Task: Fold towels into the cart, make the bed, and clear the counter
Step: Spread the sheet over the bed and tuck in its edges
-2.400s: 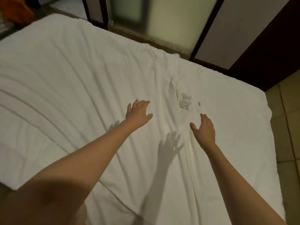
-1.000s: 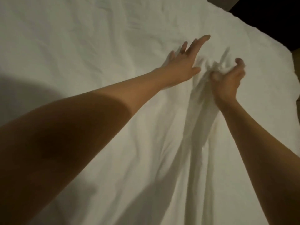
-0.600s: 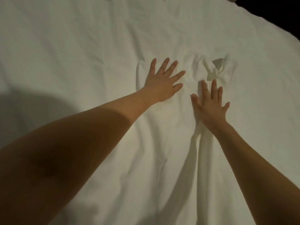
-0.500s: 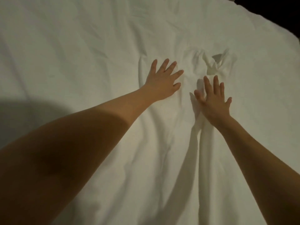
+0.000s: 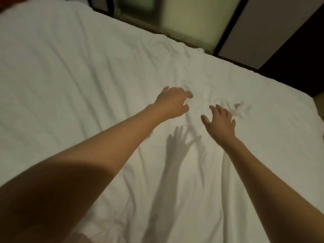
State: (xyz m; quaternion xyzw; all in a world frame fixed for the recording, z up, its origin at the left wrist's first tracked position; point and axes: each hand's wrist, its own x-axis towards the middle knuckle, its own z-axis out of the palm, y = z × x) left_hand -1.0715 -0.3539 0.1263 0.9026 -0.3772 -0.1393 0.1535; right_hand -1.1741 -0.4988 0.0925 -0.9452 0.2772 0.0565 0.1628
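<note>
A white sheet (image 5: 73,81) covers the bed and fills most of the head view, with long creases running across it. A small bunched pucker in the sheet (image 5: 235,109) sits right of centre. My left hand (image 5: 173,102) hovers above the sheet with its fingers loosely curled and holds nothing. My right hand (image 5: 219,121) is raised beside it, fingers spread, just short of the pucker. Both hands cast shadows on the cloth below them.
A frosted glass panel in a dark frame (image 5: 191,16) runs along the bed's far edge. A dark wall or door (image 5: 298,55) stands at the back right. A strip of tiled floor (image 5: 319,104) shows past the bed's right edge.
Both hands have lifted off the sheet, where they lay flat half a second ago. The view has pulled back, and the far edge of the bed and the glass panel show again.
</note>
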